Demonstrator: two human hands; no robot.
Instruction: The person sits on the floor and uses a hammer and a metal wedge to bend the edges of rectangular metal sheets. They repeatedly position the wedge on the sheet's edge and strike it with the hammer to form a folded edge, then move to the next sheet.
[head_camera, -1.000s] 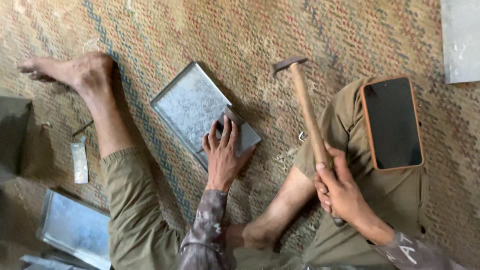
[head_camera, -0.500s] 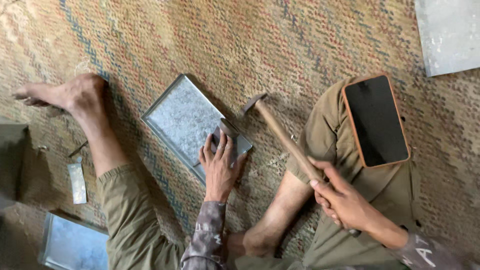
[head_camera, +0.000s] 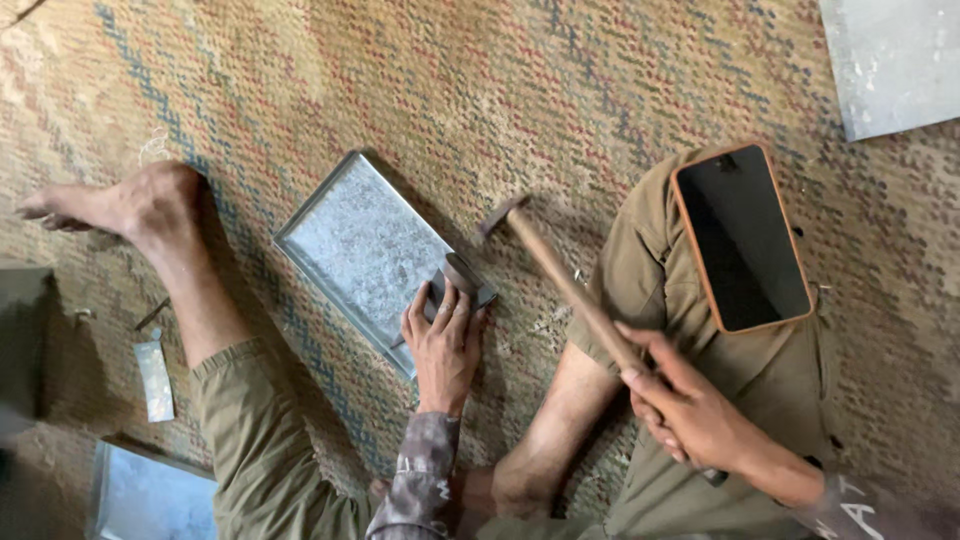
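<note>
A shallow rectangular metal tray (head_camera: 350, 235) with turned-up edges lies on the woven mat between my legs. My left hand (head_camera: 443, 345) presses a small dark metal block (head_camera: 462, 282) against the tray's near right corner. My right hand (head_camera: 690, 410) grips the wooden handle of a hammer (head_camera: 565, 285). The hammer's head (head_camera: 497, 217) hangs low, just right of the block and the tray's corner.
A phone (head_camera: 742, 235) in an orange case rests on my right knee. Another metal sheet (head_camera: 890, 60) lies at the top right, one more (head_camera: 150, 495) at the bottom left. A small metal strip (head_camera: 155, 380) sits by my left leg; my bare foot (head_camera: 120, 205) is at left.
The hammer has swung down from raised to low beside the tray's corner. My left hand has stayed on the block at the tray.
</note>
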